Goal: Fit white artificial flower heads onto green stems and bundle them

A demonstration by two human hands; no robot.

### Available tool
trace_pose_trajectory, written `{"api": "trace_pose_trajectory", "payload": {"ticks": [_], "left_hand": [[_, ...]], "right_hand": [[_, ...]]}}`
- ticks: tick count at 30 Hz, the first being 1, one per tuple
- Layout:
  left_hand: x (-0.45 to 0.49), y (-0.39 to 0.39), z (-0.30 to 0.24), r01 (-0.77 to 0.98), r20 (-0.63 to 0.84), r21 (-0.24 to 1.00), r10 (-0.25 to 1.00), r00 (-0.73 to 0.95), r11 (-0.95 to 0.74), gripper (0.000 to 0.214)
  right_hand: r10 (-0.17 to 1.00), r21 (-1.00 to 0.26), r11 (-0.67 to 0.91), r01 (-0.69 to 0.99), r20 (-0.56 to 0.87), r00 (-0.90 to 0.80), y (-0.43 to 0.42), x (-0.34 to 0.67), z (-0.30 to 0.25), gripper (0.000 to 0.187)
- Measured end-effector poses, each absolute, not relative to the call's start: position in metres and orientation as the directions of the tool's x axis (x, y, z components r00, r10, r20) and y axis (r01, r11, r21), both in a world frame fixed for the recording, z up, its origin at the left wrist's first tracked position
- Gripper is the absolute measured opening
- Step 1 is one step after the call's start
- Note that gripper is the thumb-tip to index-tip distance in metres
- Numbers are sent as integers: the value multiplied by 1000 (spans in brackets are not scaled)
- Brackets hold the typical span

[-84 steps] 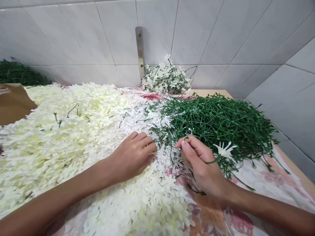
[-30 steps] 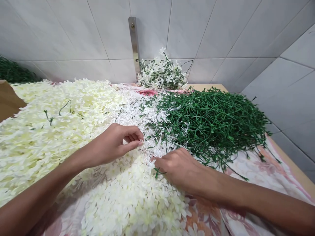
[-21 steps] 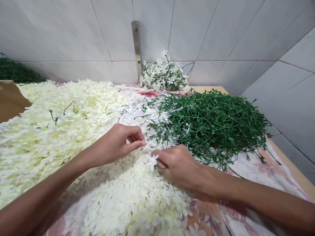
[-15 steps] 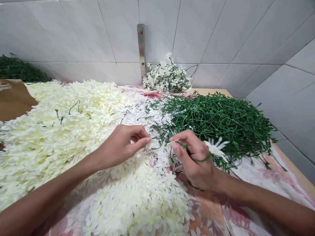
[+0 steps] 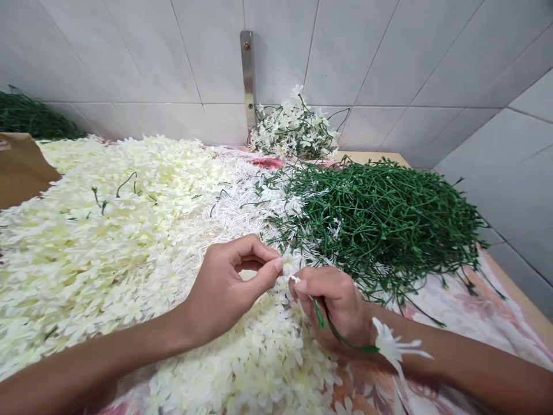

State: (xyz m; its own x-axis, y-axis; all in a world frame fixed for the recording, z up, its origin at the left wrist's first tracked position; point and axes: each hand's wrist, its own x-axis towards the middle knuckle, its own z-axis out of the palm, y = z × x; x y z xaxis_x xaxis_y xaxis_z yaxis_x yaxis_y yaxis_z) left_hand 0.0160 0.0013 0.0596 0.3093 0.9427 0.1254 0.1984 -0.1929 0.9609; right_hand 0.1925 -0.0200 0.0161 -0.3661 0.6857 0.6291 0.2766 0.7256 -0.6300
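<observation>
Blossom (image 5: 291, 264) in left grip (image 5: 235, 288) — brown sheet (image 5: 26, 170), its pale mark (image 5: 4, 146) unreadable.

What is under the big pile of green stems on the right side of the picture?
Along the near edge of the green stems, a floral cloth shows beneath, spread over a light tabletop. What lies under the middle is covered, so I cannot tell.

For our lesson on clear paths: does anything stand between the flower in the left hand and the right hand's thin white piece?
Nothing visible: the flower at the left hand and the thin white piece at the right hand are close together, perhaps touching. The green stem hangs aside.
</observation>
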Motion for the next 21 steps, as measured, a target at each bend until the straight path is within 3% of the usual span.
{"api": "trace_pose_trajectory", "payload": {"ticks": [4,9,15,21], "left_hand": [[15,-2,58,230,256,911,906,338,-344,5],[13,-2,57,294,398,809,842,363,-509,4],[14,-4,55,285,457,774,810,369,-566,9],[14,-9,52,231,482,774,784,391,-590,14]], "right_hand": [[578,-530,816,231,749,-324,-15,192,15,27],[552,-487,833,264,768,-326,-12,193,23,25],[442,-328,877,351,838,-320,-13,198,21,29],[414,-281,883,375,843,-344,-15,202,10,32]]}}
